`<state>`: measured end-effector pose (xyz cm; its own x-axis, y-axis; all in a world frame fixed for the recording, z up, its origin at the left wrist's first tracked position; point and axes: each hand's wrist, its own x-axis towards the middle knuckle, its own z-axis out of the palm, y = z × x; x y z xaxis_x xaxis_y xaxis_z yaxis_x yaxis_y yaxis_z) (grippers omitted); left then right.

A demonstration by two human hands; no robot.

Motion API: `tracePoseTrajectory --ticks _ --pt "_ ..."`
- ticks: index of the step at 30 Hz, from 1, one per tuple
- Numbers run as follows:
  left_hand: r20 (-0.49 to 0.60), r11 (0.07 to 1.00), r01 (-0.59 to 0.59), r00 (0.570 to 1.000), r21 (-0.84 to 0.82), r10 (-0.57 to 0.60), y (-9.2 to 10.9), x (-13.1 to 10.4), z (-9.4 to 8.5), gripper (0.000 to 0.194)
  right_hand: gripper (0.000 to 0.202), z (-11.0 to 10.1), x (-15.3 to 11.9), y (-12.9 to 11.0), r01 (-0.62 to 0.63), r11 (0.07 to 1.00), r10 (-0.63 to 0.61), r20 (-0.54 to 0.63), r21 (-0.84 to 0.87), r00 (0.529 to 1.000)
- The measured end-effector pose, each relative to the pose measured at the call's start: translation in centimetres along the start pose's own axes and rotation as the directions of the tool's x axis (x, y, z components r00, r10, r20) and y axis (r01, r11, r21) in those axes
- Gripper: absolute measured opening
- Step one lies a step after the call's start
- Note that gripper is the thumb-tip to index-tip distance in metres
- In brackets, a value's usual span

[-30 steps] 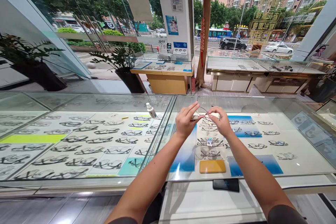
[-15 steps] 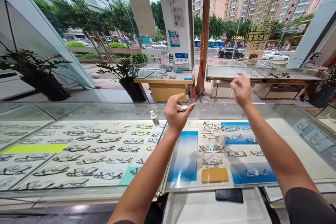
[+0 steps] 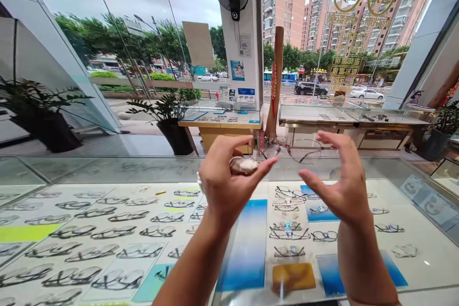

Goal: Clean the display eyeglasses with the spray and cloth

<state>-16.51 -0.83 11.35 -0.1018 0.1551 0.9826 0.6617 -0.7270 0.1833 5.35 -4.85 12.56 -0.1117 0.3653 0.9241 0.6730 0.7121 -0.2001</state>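
Observation:
My left hand [image 3: 224, 179] is held up over the glass counter, with a pair of thin-rimmed eyeglasses [image 3: 301, 160] between its thumb and index finger. Tucked in the same palm is a crumpled whitish cloth or tissue [image 3: 244, 165]. My right hand [image 3: 342, 184] is raised at the other end of the eyeglasses, thumb and fingers spread apart; whether a fingertip touches the frame I cannot tell. Parts of the thin frame fade into the background, and its left end is partly hidden by my left hand.
Below the hands stretches a glass display counter [image 3: 247, 299] with rows of eyeglasses inside. A yellow-brown case [image 3: 293, 276] and a blue panel [image 3: 244, 248] lie at its middle. Beyond stand a potted plant [image 3: 175, 129], a wooden post [image 3: 276, 71] and more display cases [image 3: 224, 122].
My right hand has come down and opened from a closer finger pose. My left hand has moved slightly left and lower, and the eyeglasses show more fully. The view has tilted up.

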Motion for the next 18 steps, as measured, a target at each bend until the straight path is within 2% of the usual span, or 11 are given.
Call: tracePoseTrajectory --ticks 6,12,18 --pt "0.049 0.998 0.063 0.997 0.026 -0.064 1.8 -0.2 -0.7 0.045 0.045 -0.3 -0.4 -0.2 -0.017 0.998 0.014 -0.047 -0.056 0.999" --pt "0.047 0.993 0.108 0.993 0.045 -0.11 1.7 -0.2 -0.8 0.043 0.041 -0.6 -0.5 -0.7 -0.06 0.997 0.056 -0.072 -0.047 0.996" --pt "0.082 0.992 0.115 0.99 0.049 -0.119 1.7 0.0 -0.5 0.043 0.033 -0.5 -0.2 -0.2 -0.076 0.996 0.072 -0.073 -0.048 0.995"
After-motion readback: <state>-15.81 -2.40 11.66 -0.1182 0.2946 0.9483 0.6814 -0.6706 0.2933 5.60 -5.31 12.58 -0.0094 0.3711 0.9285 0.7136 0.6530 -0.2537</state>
